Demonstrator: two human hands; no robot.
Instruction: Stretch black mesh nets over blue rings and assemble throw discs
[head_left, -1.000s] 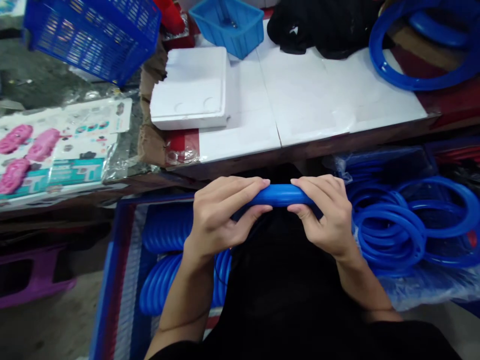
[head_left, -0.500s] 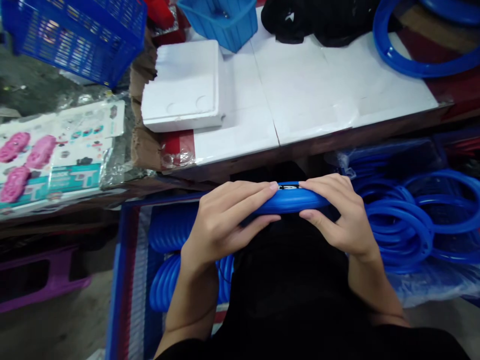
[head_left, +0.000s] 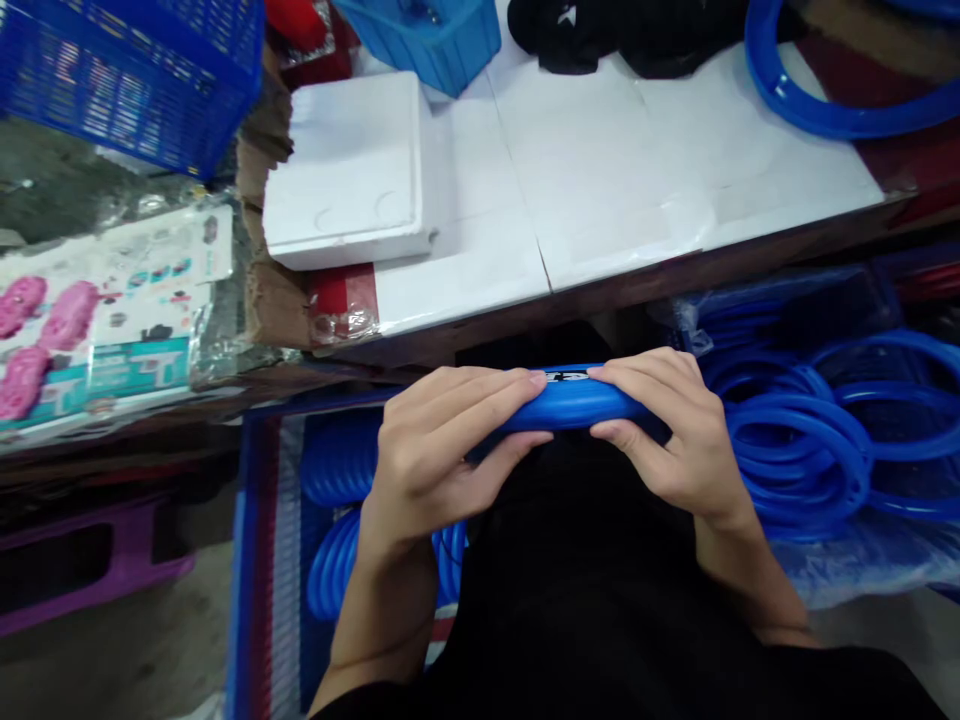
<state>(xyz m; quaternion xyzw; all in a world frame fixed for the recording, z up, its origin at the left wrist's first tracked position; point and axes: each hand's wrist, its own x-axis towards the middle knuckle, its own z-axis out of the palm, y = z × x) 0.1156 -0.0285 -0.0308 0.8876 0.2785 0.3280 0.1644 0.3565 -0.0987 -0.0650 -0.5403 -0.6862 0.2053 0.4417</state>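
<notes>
- Far up and to the left of the left hand, a dark blue slatted plastic basket (head_left: 127, 80) sits at the top corner; what it holds cannot be made out.
- Left of the left hand and a little above it, a printed card pack (head_left: 97, 320) with pink shapes lies flat under clear wrap.
- Below and left of the left hand, a blue-edged woven bag (head_left: 259, 560) stands open, with ribbed blue tubing (head_left: 337, 520) coiled inside it.
- The left hand (head_left: 439, 450) is closed around the left part of a blue plastic ring (head_left: 574, 405), fingers over the top and thumb underneath.
- Above the left hand, on the bench (head_left: 615, 170), a white foam block (head_left: 349, 170) lies flat on white paper sheets.
- Higher still, at the bench's far edge, a light blue plastic tub (head_left: 427, 35) stands; its contents are not clear.
- The ring is held edge-on between both hands, just in front of the person's dark clothing and below the bench edge. A small dark mark shows on its top between the fingertips.
- The right hand (head_left: 667, 440) is clamped on the ring's right part, in the same grip.
- Right of the right hand, a clear plastic bag (head_left: 847, 560) holds a heap of blue rings (head_left: 817, 450).
- Far above the right hand, another large blue hoop (head_left: 825, 110) lies on the bench.
</notes>
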